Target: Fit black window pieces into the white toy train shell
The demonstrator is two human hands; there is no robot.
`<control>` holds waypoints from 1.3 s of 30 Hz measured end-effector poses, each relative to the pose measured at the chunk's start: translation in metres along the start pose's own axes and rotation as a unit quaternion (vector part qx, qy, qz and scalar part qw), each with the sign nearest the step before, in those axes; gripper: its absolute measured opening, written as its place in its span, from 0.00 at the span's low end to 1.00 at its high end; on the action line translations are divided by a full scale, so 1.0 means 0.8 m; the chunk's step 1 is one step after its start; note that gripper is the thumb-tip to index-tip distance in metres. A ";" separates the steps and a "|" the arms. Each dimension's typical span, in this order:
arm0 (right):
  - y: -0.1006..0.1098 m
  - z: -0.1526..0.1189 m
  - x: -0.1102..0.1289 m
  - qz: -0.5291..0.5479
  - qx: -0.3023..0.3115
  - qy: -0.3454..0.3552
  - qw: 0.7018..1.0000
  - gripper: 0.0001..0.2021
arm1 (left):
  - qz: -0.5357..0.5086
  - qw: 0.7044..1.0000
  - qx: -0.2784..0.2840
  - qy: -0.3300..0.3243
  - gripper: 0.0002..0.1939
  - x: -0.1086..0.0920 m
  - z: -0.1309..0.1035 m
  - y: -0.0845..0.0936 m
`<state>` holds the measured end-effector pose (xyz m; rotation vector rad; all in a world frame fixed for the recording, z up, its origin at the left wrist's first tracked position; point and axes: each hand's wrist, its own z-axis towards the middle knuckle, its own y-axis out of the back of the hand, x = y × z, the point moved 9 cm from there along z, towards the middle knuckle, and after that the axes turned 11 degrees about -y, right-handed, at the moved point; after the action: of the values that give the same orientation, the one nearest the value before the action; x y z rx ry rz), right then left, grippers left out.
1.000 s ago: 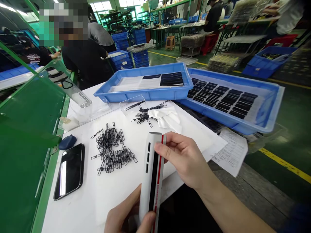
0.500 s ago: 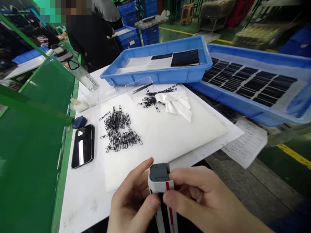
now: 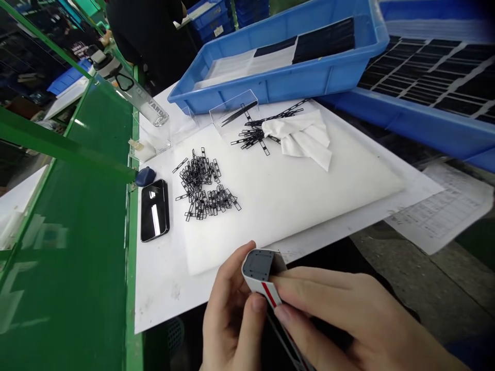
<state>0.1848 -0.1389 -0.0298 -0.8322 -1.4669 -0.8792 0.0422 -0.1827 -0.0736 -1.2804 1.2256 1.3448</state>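
Both hands are at the near edge of the table around a long, narrow white housing [image 3: 257, 287] with a dark grey end cap [image 3: 258, 264] and a red stripe. My left hand [image 3: 235, 314] holds its left side, thumb in front and fingers behind. On the other side my right hand [image 3: 325, 309] grips it, with the fingers along the opening by the cap and the thumb on the striped face. The housing slants down toward the lower right, its far end out of view. What lies under the right fingertips is hidden.
On the white foam mat [image 3: 294, 201] lie piles of small black frame-shaped strips [image 3: 199, 172] and a white cloth [image 3: 305, 136]. Tweezers [image 3: 240, 113] rest in a clear tray. A phone [image 3: 154, 210], a bottle [image 3: 135, 95] and blue bins [image 3: 278, 82] stand around. A person sits beyond.
My view has turned, so the table items appear higher and farther right. The housing has tilted, its lower end swinging to the right. Both hands keep their hold, the right fingers now straighter along it.
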 end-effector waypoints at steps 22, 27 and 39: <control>-0.022 0.012 0.006 -0.035 0.085 -0.039 0.995 0.07 | -0.062 0.998 0.016 0.016 0.14 0.004 0.006 0.026; -0.028 0.019 0.000 0.000 0.082 -0.061 0.995 0.08 | -0.028 0.999 0.000 0.017 0.16 -0.003 0.011 0.028; -0.036 0.022 -0.035 0.044 0.061 -0.163 0.984 0.12 | -0.003 0.998 -0.038 -0.044 0.18 -0.049 0.068 0.030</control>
<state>0.1533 -0.1368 -0.0598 -0.9731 -1.7345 -0.5977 0.0150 -0.1307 -0.0338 -1.2632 1.1184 1.4403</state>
